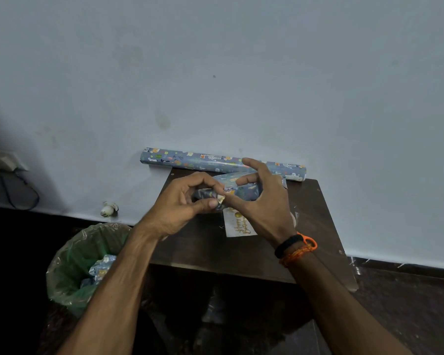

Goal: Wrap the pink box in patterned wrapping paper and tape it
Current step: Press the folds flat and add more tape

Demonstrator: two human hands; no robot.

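the box, already in patterned paper w/ no pink showing, is held just above the table, its long axis running left-right btwn both hands. left hand is curled at the box's left end, thumb and forefinger pinching a small paper flap there, while right hand cups the box from the right, fingers curved over its top. the open end lies nearest the left hand, so that hand prob does the fold; the roll sits behind by the wall.

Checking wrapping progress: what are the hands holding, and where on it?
Both hold the wrapped box: left hand pinches its folded left end flap, right hand grips its middle.
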